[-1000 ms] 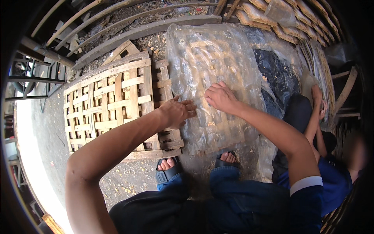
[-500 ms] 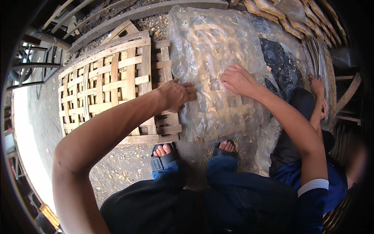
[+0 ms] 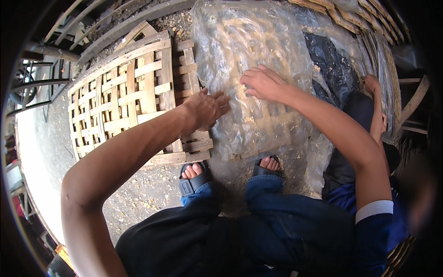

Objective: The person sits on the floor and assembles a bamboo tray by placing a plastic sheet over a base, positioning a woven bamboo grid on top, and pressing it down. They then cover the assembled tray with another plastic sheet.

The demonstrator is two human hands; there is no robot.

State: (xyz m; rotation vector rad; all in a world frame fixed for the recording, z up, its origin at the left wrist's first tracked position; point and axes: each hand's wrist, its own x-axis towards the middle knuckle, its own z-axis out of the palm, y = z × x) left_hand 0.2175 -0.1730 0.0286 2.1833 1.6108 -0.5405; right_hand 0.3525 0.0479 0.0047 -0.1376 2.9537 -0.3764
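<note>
A crinkled clear plastic sheet covers a woven slatted wooden rack, whose lattice shows through it. Pale orange crumbs lie scattered over the plastic. Over its left edge my left hand is held with fingers stretched out, nothing seen in it. My right hand is over the middle of the sheet, fingers bent inward and closed near the crumbs; what they hold, if anything, is hidden. Left of the sheet lies another woven wooden rack, partly hidden behind my left forearm and resting on darker slats.
A person in dark clothes crouches at the right beside upright stacked panels. Dark plastic lies right of the sheet. More racks are stacked at the far right. Metal frames stand at the left. My sandalled feet are close to the racks.
My right hand has moved left over the plastic, closer to my left hand. My left hand has shifted only slightly. The whole view has tilted a little.
</note>
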